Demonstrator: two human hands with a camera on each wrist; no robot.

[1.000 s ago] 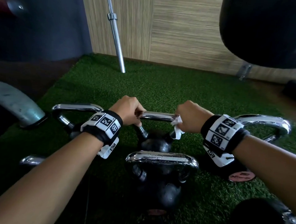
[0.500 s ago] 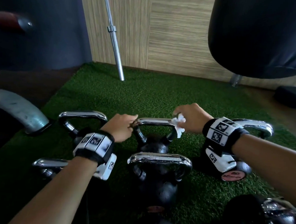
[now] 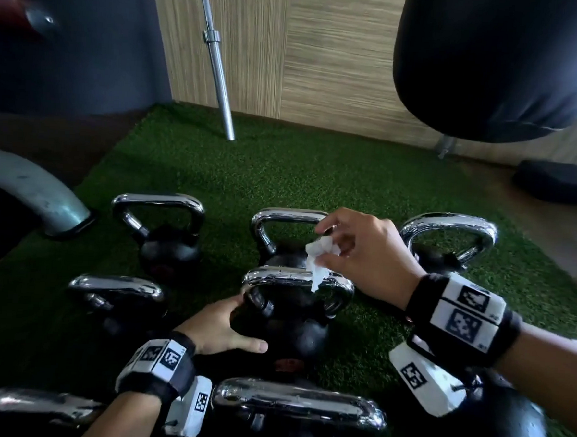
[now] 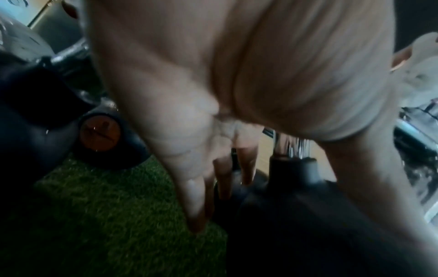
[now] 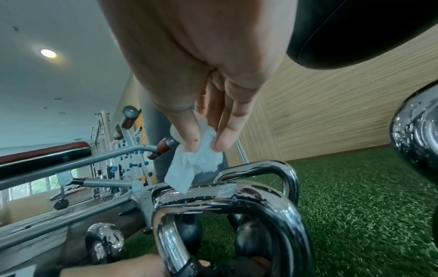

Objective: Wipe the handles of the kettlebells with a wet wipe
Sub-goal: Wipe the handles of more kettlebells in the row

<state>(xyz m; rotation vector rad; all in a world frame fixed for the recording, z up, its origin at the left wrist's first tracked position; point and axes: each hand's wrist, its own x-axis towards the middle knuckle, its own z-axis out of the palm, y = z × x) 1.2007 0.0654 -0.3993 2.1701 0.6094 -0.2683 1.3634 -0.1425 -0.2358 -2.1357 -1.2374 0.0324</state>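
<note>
Head view: several black kettlebells with chrome handles stand on green turf (image 3: 317,172). Right hand (image 3: 366,253) pinches a crumpled white wet wipe (image 3: 320,257) between thumb and fingertips; the wipe's loose tail hangs down onto the top bar of the middle kettlebell's handle (image 3: 283,279). Whether the tail actually touches the chrome cannot be settled from this view. Right wrist view: wet wipe (image 5: 196,159) gripped by thumb and two fingers, its lower corner meeting the handle (image 5: 213,198), which carries water droplets. Left hand (image 3: 219,329) lies against the left side of the middle kettlebell (image 3: 293,333), fingers extended near the handle's base, thumb stretched across the front of the black body; nothing gripped. Left wrist view: blurred; fingers (image 4: 196,196) straight, pointing down beside the dark bell. Behind: a barbell (image 3: 218,65) leaning on the wood-panel wall, a black punching bag (image 3: 492,62) upper right.
</note>
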